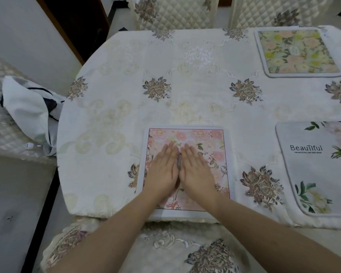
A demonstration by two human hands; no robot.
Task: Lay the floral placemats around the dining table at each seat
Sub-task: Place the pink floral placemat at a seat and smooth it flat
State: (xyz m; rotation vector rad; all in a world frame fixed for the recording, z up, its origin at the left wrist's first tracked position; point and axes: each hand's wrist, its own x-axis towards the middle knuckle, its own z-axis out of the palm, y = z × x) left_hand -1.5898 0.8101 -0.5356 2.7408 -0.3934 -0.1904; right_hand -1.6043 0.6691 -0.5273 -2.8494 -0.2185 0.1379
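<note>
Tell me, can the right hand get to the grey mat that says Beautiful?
Probably yes. The right hand lies flat on the pink floral placemat, and only bare cream embroidered tablecloth lies between it and the grey leafy "Beautiful" placemat.

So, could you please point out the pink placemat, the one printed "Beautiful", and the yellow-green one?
pink placemat [215,138]: head view, bare upper right part.
"Beautiful" placemat [311,170]: head view, grey middle below the lettering.
yellow-green placemat [297,51]: head view, its centre.

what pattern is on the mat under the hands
Pink flowers inside a thin red line, white border; mat, head view.
</note>
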